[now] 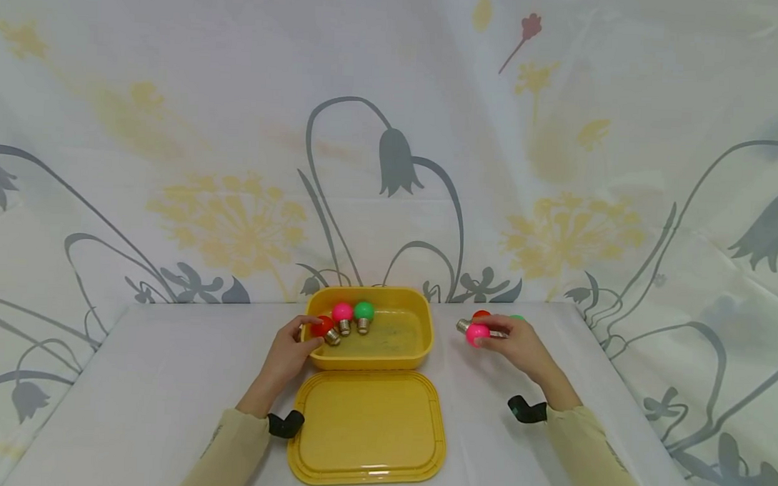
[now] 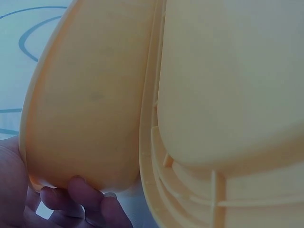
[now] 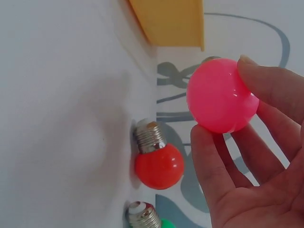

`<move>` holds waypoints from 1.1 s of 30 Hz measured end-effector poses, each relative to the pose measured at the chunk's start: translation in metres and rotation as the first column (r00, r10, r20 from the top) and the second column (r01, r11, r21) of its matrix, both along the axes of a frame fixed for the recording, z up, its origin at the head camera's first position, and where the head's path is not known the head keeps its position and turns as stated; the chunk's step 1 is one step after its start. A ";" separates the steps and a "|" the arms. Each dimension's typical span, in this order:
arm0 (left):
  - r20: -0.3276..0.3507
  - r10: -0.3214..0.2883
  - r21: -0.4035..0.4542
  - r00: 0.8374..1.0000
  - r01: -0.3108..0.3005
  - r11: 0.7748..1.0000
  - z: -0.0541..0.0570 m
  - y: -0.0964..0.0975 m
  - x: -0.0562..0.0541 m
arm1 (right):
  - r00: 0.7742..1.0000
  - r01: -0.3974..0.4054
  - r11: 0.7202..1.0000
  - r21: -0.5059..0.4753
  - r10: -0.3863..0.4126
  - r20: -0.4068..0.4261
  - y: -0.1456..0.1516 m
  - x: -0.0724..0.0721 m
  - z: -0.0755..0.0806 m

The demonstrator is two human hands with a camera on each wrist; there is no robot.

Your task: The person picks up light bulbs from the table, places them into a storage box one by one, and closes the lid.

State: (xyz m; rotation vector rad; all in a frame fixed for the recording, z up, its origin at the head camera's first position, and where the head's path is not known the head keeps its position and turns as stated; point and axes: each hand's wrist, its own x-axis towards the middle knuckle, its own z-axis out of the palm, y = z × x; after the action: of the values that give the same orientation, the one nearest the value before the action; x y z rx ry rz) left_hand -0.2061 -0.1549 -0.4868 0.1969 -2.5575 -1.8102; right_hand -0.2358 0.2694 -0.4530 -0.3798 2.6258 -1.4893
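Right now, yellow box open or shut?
Open: the box shows three bulbs inside; its lid lies in front.

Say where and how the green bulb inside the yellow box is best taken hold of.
I'd take the green bulb by its round globe, from above with a slight lean from the right. The globe is wider than the metal base, a pink bulb sits close on its left, and the yellow box has open floor to its right.
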 end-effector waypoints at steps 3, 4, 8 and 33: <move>-0.005 -0.002 -0.005 1.000 0.002 1.000 0.000 0.000 0.000 | 1.000 -0.004 1.000 0.005 0.004 -0.015 -0.006 -0.003 0.002; -0.006 -0.002 -0.006 1.000 0.002 1.000 0.000 0.000 0.000 | 1.000 -0.005 1.000 0.007 0.005 -0.023 -0.008 -0.005 0.003; -0.009 0.000 -0.013 1.000 0.000 1.000 0.001 0.000 -0.001 | 0.999 -0.019 0.999 0.037 0.021 -0.048 -0.015 -0.009 0.008; -0.005 -0.005 -0.009 1.000 0.005 1.000 0.001 0.000 0.001 | 0.998 -0.066 0.993 0.095 0.065 0.011 -0.061 -0.029 0.029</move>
State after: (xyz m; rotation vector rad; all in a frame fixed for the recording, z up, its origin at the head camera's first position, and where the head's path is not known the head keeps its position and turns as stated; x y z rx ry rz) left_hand -0.2052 -0.1544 -0.4862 0.1854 -2.5645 -1.7978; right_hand -0.2645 0.2082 -0.4241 -0.4454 2.6396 -1.3372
